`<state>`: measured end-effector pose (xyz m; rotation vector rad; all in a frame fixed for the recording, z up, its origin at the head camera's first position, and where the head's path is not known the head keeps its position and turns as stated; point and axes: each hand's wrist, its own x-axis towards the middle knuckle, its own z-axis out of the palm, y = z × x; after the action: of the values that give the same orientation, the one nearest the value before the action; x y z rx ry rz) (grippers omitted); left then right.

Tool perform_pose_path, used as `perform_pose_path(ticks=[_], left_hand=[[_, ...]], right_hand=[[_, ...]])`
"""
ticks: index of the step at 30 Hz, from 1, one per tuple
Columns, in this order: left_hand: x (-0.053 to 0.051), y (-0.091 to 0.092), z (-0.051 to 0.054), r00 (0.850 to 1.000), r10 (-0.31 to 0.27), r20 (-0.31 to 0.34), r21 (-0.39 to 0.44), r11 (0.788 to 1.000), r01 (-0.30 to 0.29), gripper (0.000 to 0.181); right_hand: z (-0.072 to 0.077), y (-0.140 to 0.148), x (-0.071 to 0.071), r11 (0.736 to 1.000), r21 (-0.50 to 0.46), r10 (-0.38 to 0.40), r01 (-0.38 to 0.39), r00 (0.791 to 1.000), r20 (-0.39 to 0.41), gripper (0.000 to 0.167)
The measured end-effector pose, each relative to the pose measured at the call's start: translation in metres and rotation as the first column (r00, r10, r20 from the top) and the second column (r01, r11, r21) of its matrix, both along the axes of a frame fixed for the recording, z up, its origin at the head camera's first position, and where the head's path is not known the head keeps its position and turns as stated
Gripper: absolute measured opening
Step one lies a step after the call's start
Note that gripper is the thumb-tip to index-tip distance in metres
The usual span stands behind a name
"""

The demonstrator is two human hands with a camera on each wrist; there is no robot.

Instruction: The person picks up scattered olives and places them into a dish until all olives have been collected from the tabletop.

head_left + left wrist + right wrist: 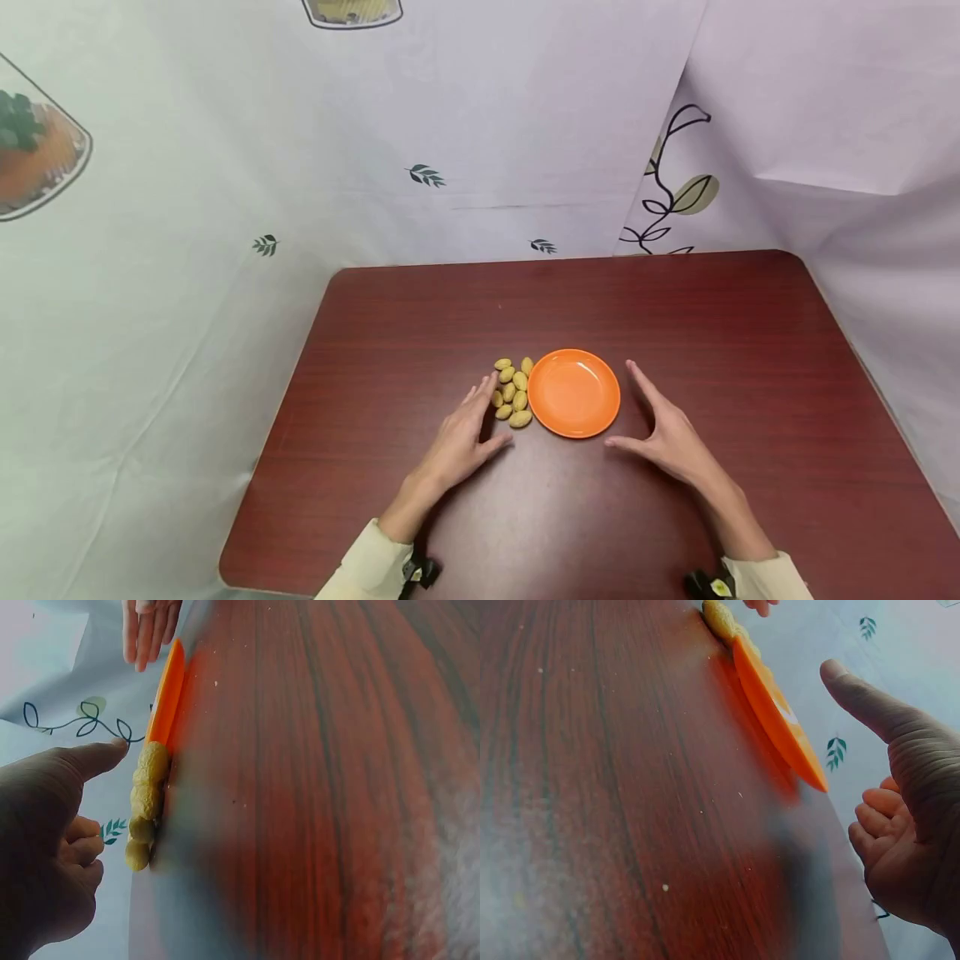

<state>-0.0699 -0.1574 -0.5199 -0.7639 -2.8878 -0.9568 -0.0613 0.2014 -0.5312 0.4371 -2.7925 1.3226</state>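
Note:
An orange plate (573,393) lies on the dark red table, with several yellow-brown nuts in shells (520,401) grouped at its left edge. My left hand (459,442) is at the left of the nuts, thumb spread from the fingers, holding nothing. On the plate's right side my right hand (672,437) has thumb and fingers apart, off the rim and holding nothing. In the left wrist view the nuts (148,791) line up in front of the plate (166,694), beyond the left thumb. The right wrist view shows the plate (772,712) edge-on near the right hand (907,795).
The table (420,317) has rounded corners. Pale cloth (487,100) printed with leaves and plants hangs behind it and along both sides.

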Motion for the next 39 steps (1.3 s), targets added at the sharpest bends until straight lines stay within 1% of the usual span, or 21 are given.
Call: perform_pose_path(ticks=[5, 8, 12, 14, 16, 19, 24, 26, 28, 32, 36, 39], left_hand=[[0.001, 0.004, 0.000, 0.999, 0.007, 0.054, -0.019, 1.000, -0.006, 0.092], [0.001, 0.006, -0.001, 0.999, -0.003, 0.052, -0.017, 1.000, 0.004, 0.088], [0.002, 0.007, -0.003, 0.999, -0.032, 0.001, -0.019, 0.999, 0.032, 0.082], [0.002, 0.008, -0.005, 0.999, -0.037, -0.017, -0.021, 0.999, 0.037, 0.080], [0.002, 0.008, -0.008, 0.999, -0.036, -0.033, -0.021, 0.999, 0.036, 0.079], [0.002, 0.008, -0.011, 0.998, -0.029, -0.062, 0.002, 1.000, 0.029, 0.076], [0.003, 0.010, -0.012, 0.988, -0.017, -0.152, 0.084, 0.996, 0.030, 0.068], [0.003, 0.012, -0.012, 0.981, -0.009, -0.192, 0.106, 0.994, 0.029, 0.064], [0.004, 0.013, -0.013, 0.977, 0.001, -0.213, 0.113, 0.993, 0.023, 0.060], [0.004, 0.015, -0.016, 0.973, 0.008, -0.230, 0.097, 0.995, 0.014, 0.055], [0.004, 0.018, -0.017, 0.972, 0.006, -0.234, 0.063, 0.998, 0.009, 0.055], [0.003, 0.020, -0.017, 0.967, 0.000, -0.253, 0.034, 0.999, 0.009, 0.055]], right_hand=[[-0.004, -0.001, -0.007, 0.999, -0.029, 0.018, -0.019, 1.000, -0.012, 0.121], [-0.007, -0.002, -0.011, 0.999, -0.037, 0.030, -0.030, 0.999, -0.011, 0.120], [-0.009, -0.004, -0.015, 0.998, -0.045, 0.042, -0.042, 0.999, 0.004, 0.120], [-0.011, -0.005, -0.016, 0.998, -0.049, 0.048, -0.047, 0.999, 0.023, 0.120], [-0.012, -0.006, -0.016, 0.998, -0.043, 0.051, -0.050, 0.998, 0.036, 0.120], [-0.014, -0.007, -0.016, 0.998, -0.028, 0.051, -0.050, 0.998, 0.048, 0.120], [-0.015, -0.008, -0.016, 0.998, -0.028, 0.054, -0.053, 0.997, 0.050, 0.120], [-0.014, -0.008, -0.017, 0.998, -0.036, 0.059, -0.057, 0.997, 0.048, 0.120], [-0.014, -0.009, -0.017, 0.997, -0.039, 0.062, -0.061, 0.997, 0.042, 0.120], [-0.013, -0.009, -0.018, 0.998, -0.030, 0.062, -0.061, 0.997, 0.039, 0.119], [-0.014, -0.010, -0.019, 0.998, -0.026, 0.059, -0.058, 0.998, 0.037, 0.119], [-0.015, -0.010, -0.021, 0.998, -0.029, 0.061, -0.060, 0.998, 0.035, 0.118]])
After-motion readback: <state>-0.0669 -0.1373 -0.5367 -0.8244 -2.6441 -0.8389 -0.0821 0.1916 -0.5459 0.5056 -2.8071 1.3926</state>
